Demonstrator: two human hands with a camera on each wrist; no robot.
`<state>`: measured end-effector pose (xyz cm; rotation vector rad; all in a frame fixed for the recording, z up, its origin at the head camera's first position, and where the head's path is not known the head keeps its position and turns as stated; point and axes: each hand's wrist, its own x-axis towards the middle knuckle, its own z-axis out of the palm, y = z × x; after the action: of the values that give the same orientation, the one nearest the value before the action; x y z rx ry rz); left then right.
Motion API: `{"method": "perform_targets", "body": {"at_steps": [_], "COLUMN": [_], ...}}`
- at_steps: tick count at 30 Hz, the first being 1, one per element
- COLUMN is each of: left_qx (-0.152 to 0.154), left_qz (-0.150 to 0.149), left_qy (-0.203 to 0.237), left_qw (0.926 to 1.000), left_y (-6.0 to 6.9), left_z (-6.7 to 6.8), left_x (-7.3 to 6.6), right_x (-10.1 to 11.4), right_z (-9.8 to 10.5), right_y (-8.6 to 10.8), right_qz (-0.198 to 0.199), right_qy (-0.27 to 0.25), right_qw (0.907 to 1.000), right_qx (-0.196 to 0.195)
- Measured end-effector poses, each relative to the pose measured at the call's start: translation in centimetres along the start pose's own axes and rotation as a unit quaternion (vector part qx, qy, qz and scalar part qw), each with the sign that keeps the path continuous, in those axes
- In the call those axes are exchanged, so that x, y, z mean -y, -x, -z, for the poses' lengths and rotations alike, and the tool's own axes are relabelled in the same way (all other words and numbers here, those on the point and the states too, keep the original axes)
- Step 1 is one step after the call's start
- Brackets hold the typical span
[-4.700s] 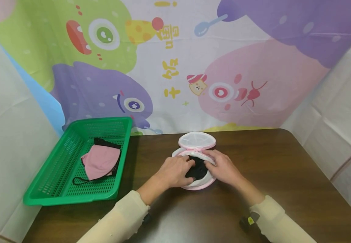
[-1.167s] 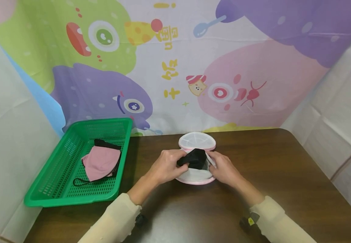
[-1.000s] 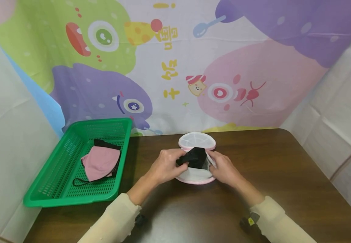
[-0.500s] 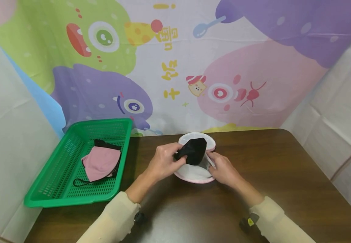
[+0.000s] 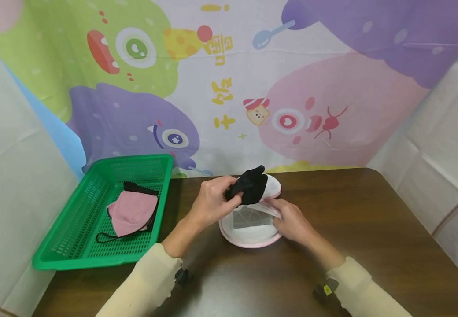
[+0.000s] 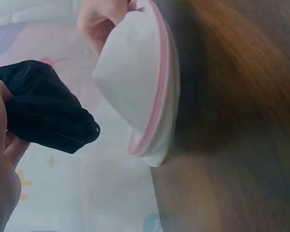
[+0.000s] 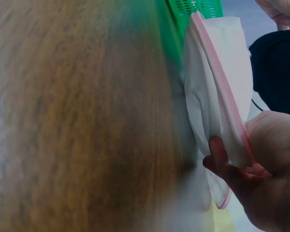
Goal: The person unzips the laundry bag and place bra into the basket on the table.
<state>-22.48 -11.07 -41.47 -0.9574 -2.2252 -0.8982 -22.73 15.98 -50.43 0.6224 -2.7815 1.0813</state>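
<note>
In the head view my left hand (image 5: 212, 201) pinches a black cloth face mask (image 5: 252, 188) between thumb and fingers, above a white mesh laundry bag (image 5: 250, 237) with pink zip trim. The mask hangs clear of the bag in the left wrist view, folded, with a small loop at its end. My right hand (image 5: 293, 221) grips the bag's right edge by the opening, thumb on one side and fingers on the other, as the right wrist view shows. The bag's raised flap (image 5: 272, 187) lies behind, partly hidden by the mask.
A green plastic basket (image 5: 161, 215) stands at the left of the brown wooden table (image 5: 352, 220). In it lie a pink face mask (image 5: 131, 211) with a dark cord loop and a black item (image 5: 139, 188). A cartoon-printed cloth (image 5: 233, 145) hangs behind the table.
My left hand has drawn the black face mask up out of the laundry bag and to the left. My right hand has kept its grip while the bag's front has tipped down.
</note>
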Motion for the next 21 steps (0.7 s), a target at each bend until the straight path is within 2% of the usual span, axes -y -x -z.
{"method": "perform_targets", "body": {"at_steps": [1,5,8,15,21], "left_qx": [0.003,0.011,0.012,0.018,0.019], "left_qz": [0.000,-0.003,-0.004,-0.003,-0.008], "left_qy": [0.000,-0.002,-0.003,-0.004,-0.009], "left_qw": [1.0000,0.9999,0.9999,0.9998,0.9998], "left_y": [0.0,0.2,0.2,0.3,0.0], "left_z": [-0.1,-0.2,-0.2,-0.3,-0.2], "left_x": [0.0,-0.1,-0.2,-0.3,-0.2], "right_x": [-0.3,-4.0,-4.4,0.4,1.1], "right_z": [-0.1,-1.9,-2.1,0.4,0.6], "right_y": [0.0,-0.7,-0.9,0.1,0.1], "right_qz": [0.010,0.039,0.032,0.000,-0.018], "right_qy": [0.001,0.004,0.004,-0.010,0.005], "right_qw": [0.9999,0.9991,0.9994,0.9999,0.9996], "right_qx": [0.001,-0.015,-0.014,0.013,0.022]}}
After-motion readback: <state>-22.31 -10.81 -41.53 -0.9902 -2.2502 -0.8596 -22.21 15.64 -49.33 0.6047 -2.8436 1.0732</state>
